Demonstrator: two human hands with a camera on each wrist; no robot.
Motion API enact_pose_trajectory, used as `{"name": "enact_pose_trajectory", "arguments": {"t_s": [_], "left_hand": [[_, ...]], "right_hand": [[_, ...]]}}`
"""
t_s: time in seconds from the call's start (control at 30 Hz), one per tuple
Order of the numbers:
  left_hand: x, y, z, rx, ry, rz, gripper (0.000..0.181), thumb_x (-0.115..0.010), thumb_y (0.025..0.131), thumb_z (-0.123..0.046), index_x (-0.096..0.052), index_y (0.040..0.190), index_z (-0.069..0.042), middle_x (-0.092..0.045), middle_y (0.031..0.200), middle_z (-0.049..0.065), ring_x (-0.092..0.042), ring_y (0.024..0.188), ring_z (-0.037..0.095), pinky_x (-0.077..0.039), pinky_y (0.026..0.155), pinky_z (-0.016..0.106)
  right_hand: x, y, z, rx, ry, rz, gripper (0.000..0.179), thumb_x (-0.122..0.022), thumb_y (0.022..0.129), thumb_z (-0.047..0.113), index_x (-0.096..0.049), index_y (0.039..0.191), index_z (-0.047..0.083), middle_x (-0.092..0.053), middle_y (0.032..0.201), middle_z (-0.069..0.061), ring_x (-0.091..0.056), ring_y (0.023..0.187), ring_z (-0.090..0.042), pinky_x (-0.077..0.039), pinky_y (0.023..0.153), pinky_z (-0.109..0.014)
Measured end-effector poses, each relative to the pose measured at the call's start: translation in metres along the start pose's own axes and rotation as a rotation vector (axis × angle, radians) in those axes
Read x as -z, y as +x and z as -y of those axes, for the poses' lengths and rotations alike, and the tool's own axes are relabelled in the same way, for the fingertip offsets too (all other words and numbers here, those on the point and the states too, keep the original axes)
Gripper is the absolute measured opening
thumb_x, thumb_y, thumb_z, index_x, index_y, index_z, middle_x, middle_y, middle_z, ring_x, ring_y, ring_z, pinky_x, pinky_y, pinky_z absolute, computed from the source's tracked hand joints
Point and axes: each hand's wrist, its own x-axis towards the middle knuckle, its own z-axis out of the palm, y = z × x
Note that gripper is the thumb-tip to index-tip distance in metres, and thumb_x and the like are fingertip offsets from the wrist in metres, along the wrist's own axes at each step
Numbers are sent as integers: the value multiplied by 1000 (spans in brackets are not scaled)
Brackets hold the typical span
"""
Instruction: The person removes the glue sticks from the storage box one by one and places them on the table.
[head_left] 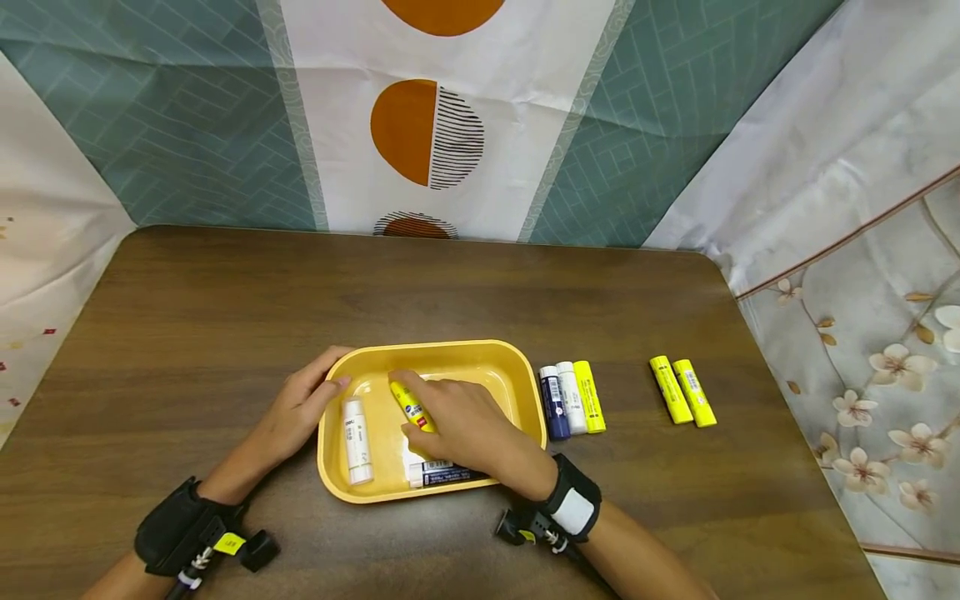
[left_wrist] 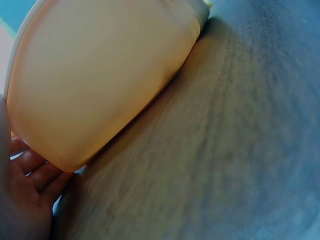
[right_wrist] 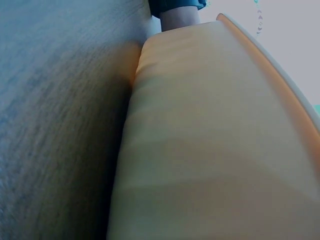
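Note:
In the head view a yellow tray [head_left: 534, 408] sits on the wooden table. My left hand [head_left: 302, 406] grips its upper left corner, thumb over the rim; the left wrist view shows fingers [left_wrist: 44, 177] against its outer wall. My right hand [head_left: 468, 417] reaches inside and holds a yellow glue stick [head_left: 412, 406] between thumb and fingers at its two ends. Left of that, a white glue stick [head_left: 357, 442] lies on the tray floor. A dark blue glue stick [head_left: 442, 474] with a white cap lies along the near wall, partly covered by my right hand.
Right of the tray, a blue glue stick [head_left: 554, 404], a white one [head_left: 572, 398] and a yellow one [head_left: 589, 397] lie side by side. Farther right are two more yellow sticks [head_left: 671, 389]. A patterned cloth [head_left: 465, 133] hangs behind the table's far edge.

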Motion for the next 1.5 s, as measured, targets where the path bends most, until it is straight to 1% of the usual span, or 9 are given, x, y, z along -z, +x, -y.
{"name": "enact_pose_trajectory", "arguments": {"t_s": [0.2, 0.27, 0.43, 0.53, 0.67, 0.9, 1.2, 1.33, 1.5], "left_hand": [[-2, 2, 0, 1, -14, -6, 32, -45, 106, -4, -56, 136, -8, -62, 120, 10, -60, 96, 16, -52, 80, 21], [-2, 2, 1, 7, -10, -4, 32, -45, 106, -5, -56, 136, -9, -61, 121, 9, -60, 97, 16, -52, 81, 21], [-2, 2, 3, -14, -6, 0, 32, -45, 106, -3, -56, 136, -7, -62, 119, 11, -60, 97, 15, -52, 80, 21], [-2, 1, 4, -23, -18, -6, 32, -45, 105, -2, -56, 135, -6, -62, 118, 12, -61, 95, 15, -53, 78, 22], [-1, 0, 5, -24, -30, -3, 32, -45, 105, -2, -57, 135, -7, -63, 117, 11, -62, 92, 16, -54, 75, 24], [0, 0, 4, -21, -28, 0, 32, -45, 106, -3, -57, 134, -8, -63, 115, 10, -62, 90, 16, -55, 73, 25], [-4, 1, 4, -9, -3, -3, 33, -44, 106, -3, -56, 136, -7, -62, 119, 10, -61, 95, 16, -53, 78, 22], [-4, 1, 5, -6, -7, -9, 32, -45, 106, -3, -56, 135, -7, -62, 118, 10, -61, 94, 16, -52, 78, 21], [-3, 1, 4, -18, -25, -8, 32, -45, 106, -3, -57, 135, -8, -63, 115, 11, -62, 89, 16, -54, 73, 24]], "right_hand": [[7, -6, -5, -12, 32, -30, 65, -67, 94, 37, -39, 152, 27, -61, 93, 5, -54, 74, -9, -44, 63, -25], [11, -8, -7, -20, 49, -23, 65, -67, 94, 35, -38, 152, 27, -60, 93, 5, -54, 74, -9, -44, 65, -25], [22, -15, -11, -23, 76, 4, 66, -66, 96, 31, -36, 154, 26, -60, 93, 5, -55, 74, -11, -45, 67, -25], [30, -17, -12, -28, 78, 12, 67, -67, 96, 32, -35, 155, 24, -58, 87, 5, -54, 72, -11, -45, 66, -26], [39, -21, -13, -46, 74, 21, 63, -70, 95, 33, -40, 149, 20, -54, 80, 5, -52, 69, -11, -43, 62, -25], [51, -28, -15, -67, 75, 19, 36, -71, 95, 32, -54, 124, 20, -58, 88, 6, -54, 75, -11, -45, 65, -26], [66, -38, -21, -96, 95, -30, 33, -71, 93, 30, -56, 120, 18, -56, 82, 8, -51, 67, -9, -42, 58, -25], [73, -43, -25, -113, 78, -44, 40, -70, 92, 30, -54, 127, 19, -53, 78, 7, -48, 62, -8, -38, 54, -24], [84, -51, -31, -107, 106, -62, 65, -70, 90, 24, -43, 149, 26, -49, 72, 4, -42, 55, -8, -33, 50, -24]]}}
